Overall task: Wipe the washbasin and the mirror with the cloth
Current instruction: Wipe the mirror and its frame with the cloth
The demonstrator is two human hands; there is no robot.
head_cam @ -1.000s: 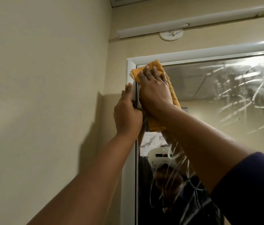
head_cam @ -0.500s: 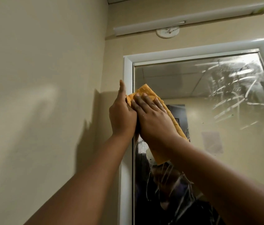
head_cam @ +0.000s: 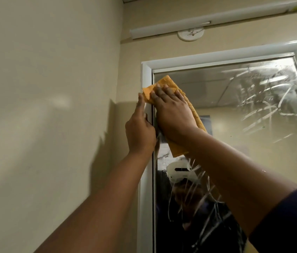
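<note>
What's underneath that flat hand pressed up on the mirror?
An orange cloth, spread flat against the mirror by the right hand. The glass behind the cloth is covered.

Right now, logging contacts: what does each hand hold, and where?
Right hand presses the orange cloth flat on the mirror, palm over its middle. Left hand braces the mirror frame.

The cloth (head_cam: pixel 193 114) was soft orange fabric with a slightly nubby, matt weave. The mirror (head_cam: pixel 244 115) was glossy glass, streaked with wet smears, set in a smooth white frame (head_cam: pixel 146 179) with a faint sheen that looked like plastic. The wall (head_cam: pixel 43 88) beside it was matt cream paint.
</note>
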